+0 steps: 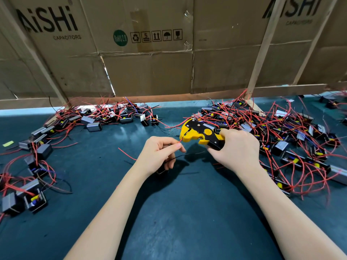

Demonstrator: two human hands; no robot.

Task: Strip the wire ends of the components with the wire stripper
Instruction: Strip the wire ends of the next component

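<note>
Your left hand (159, 153) pinches a red wire end (179, 141) between thumb and forefinger; its tip points up and right, just short of the stripper's mouth. Your right hand (237, 147) grips the wire stripper (199, 133) handles, head aimed left toward that tip. Wire axis runs near-left to far-right. The component (161, 170) sits under your left palm, mostly hidden. Unstripped pile (281, 136) lies right.

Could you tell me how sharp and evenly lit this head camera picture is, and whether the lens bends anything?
Head view: the hands and the wire stripper are sharp; the far right edge is smeared; wide-angle distortion tilts the cardboard wall and its wooden battens; soft overhead light throws shadows of the arms onto the dark mat, with faint glare patches near the back.
</note>
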